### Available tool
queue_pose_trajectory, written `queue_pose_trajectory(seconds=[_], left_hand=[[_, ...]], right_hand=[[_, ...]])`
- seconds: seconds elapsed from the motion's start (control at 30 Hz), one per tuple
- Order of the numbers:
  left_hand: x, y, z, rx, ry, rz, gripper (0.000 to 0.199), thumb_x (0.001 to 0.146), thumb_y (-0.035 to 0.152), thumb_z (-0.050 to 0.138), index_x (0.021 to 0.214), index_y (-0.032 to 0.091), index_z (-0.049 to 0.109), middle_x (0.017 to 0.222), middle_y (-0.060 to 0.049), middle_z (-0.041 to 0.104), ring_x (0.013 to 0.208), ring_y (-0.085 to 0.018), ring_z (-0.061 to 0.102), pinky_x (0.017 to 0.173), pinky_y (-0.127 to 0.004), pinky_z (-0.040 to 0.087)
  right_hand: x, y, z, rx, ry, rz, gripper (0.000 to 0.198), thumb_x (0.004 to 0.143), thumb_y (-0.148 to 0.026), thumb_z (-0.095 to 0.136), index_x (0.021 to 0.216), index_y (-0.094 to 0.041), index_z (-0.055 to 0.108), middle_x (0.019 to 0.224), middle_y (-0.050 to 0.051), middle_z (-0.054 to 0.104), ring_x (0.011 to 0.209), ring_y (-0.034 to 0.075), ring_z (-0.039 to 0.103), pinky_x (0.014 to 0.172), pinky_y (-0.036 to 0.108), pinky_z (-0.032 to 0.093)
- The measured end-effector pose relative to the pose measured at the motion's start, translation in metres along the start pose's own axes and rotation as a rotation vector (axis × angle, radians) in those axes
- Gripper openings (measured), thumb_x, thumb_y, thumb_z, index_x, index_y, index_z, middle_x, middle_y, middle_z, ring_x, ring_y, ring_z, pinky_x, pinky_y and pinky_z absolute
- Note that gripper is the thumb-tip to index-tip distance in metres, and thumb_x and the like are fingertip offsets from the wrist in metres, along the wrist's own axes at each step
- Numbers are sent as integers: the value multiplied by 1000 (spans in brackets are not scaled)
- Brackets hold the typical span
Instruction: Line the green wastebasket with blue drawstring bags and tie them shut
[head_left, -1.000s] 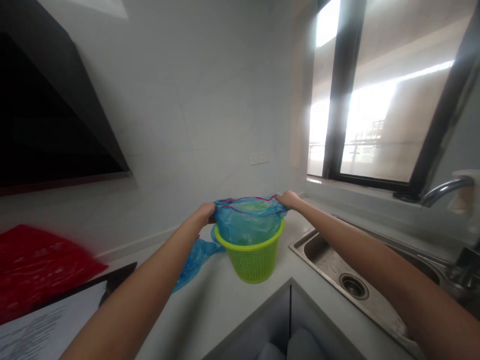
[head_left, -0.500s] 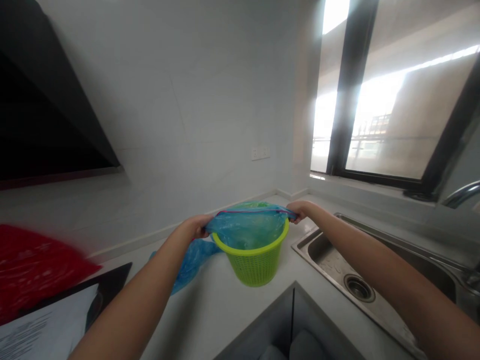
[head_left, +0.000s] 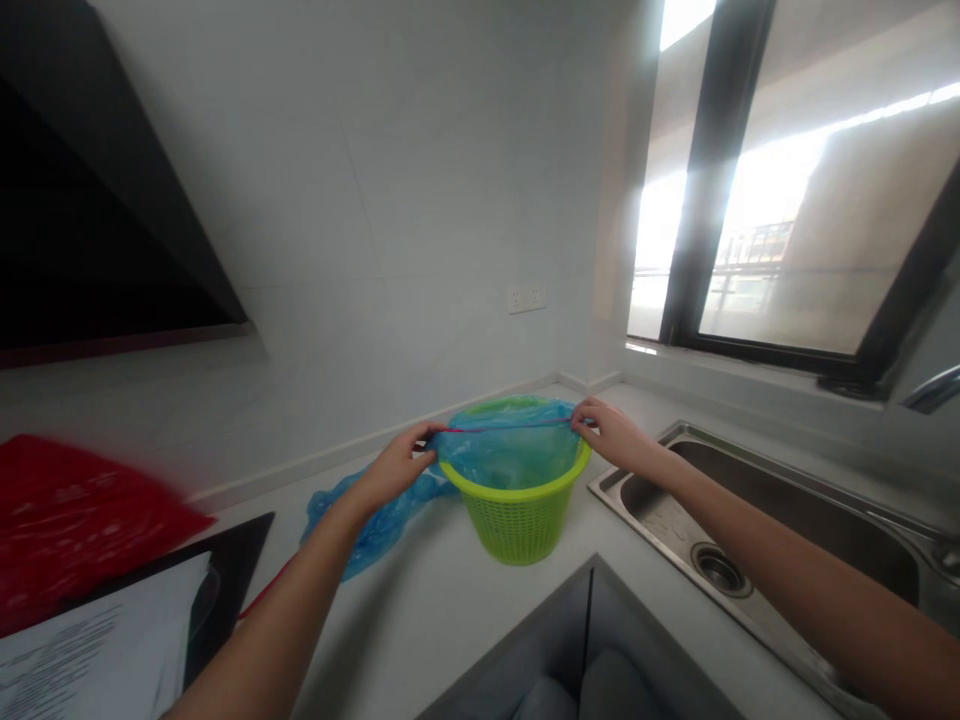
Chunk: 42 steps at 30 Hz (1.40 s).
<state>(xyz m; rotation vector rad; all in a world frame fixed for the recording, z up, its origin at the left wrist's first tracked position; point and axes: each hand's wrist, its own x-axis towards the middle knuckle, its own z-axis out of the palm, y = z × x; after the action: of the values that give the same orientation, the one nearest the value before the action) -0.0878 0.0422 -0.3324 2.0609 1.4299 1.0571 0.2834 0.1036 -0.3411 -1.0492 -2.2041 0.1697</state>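
A green plastic basket with small holes stands upright on the white counter. Inside it and over its back rim lies a translucent blue plastic bag with a pink drawstring stretched across its mouth. At the basket's left rim, my left hand pinches the edge of this bag. My right hand grips the opposite end of the bag's edge at the right rim. More crumpled blue plastic lies on the counter behind my left forearm; I cannot tell whether it joins the bag in the basket.
A steel sink with a faucet lies to the right. On the left, a red plastic bag and printed paper rest on a dark cooktop. A black range hood overhangs there.
Both hands have drawn the bag's edge slightly lower and closer to the rim, and the pink drawstring is pulled straighter. The view has shifted a little.
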Motion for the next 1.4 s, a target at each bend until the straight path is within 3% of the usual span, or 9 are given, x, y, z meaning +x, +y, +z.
queue_pose_trajectory(seconds=[0.13, 0.3, 0.4, 0.6, 0.8, 0.93, 1.03, 1.17, 1.4], left_hand=[[2, 2, 0, 190, 105, -9, 30, 85, 34, 55, 111, 21, 63, 98, -5, 68, 92, -25, 63, 80, -34, 46], [-12, 15, 3, 430, 321, -5, 11, 83, 33, 54, 86, 23, 58, 82, -2, 64, 78, -24, 59, 74, -34, 40], [-31, 25, 11, 436, 411, 23, 5, 78, 26, 52, 76, 23, 49, 74, -1, 59, 72, -23, 56, 73, -34, 40], [-74, 21, 32, 251, 307, 247, 10, 88, 30, 59, 82, 25, 52, 107, -5, 67, 105, -27, 63, 94, -40, 47], [-95, 2, 51, 310, 377, 351, 6, 93, 29, 58, 92, 24, 61, 136, -13, 55, 123, -31, 56, 103, -48, 48], [-97, -5, 63, 483, 458, 470, 8, 92, 22, 61, 98, 24, 66, 118, -15, 57, 107, -30, 58, 90, -47, 52], [-97, -7, 69, 591, 419, 483, 9, 93, 20, 57, 96, 22, 66, 109, -14, 57, 99, -29, 58, 84, -45, 54], [-91, -9, 76, 726, 336, 437, 16, 96, 20, 50, 100, 21, 65, 123, -17, 56, 113, -32, 57, 89, -47, 55], [-88, -15, 90, 840, 314, 443, 17, 97, 18, 49, 98, 17, 66, 139, -20, 45, 128, -37, 49, 95, -49, 54]], right_hand=[[5, -4, 7, -15, 60, 110, 18, 83, -18, 63, 101, -16, 64, 96, 8, 66, 88, 22, 60, 82, 33, 47], [6, -15, 6, 5, 82, 106, 7, 83, -16, 58, 82, -17, 65, 84, 4, 61, 77, 18, 56, 77, 33, 46], [-8, -23, 3, 213, 143, 42, 5, 81, -16, 59, 77, -20, 58, 87, 3, 57, 80, 17, 57, 78, 33, 52], [-56, -19, -2, 544, 73, -63, 11, 89, -28, 63, 81, -24, 57, 111, 7, 55, 104, 21, 60, 94, 40, 58], [-84, -11, 17, 378, 99, -55, 10, 88, -28, 68, 81, -25, 63, 128, 9, 52, 123, 28, 55, 108, 50, 49], [-89, -9, 31, 463, 110, -20, 8, 91, -32, 65, 87, -26, 64, 128, 10, 51, 117, 26, 58, 95, 42, 57], [-90, -5, 33, 618, 39, -30, 11, 93, -34, 64, 88, -25, 64, 131, 9, 50, 120, 24, 58, 98, 39, 56], [-87, 0, 32, 556, -44, -94, 12, 96, -30, 59, 90, -23, 67, 135, 11, 49, 129, 26, 53, 105, 42, 51], [-92, -5, 46, 423, 16, -204, 11, 92, -12, 56, 90, -19, 64, 135, 13, 46, 130, 26, 52, 110, 42, 44]])
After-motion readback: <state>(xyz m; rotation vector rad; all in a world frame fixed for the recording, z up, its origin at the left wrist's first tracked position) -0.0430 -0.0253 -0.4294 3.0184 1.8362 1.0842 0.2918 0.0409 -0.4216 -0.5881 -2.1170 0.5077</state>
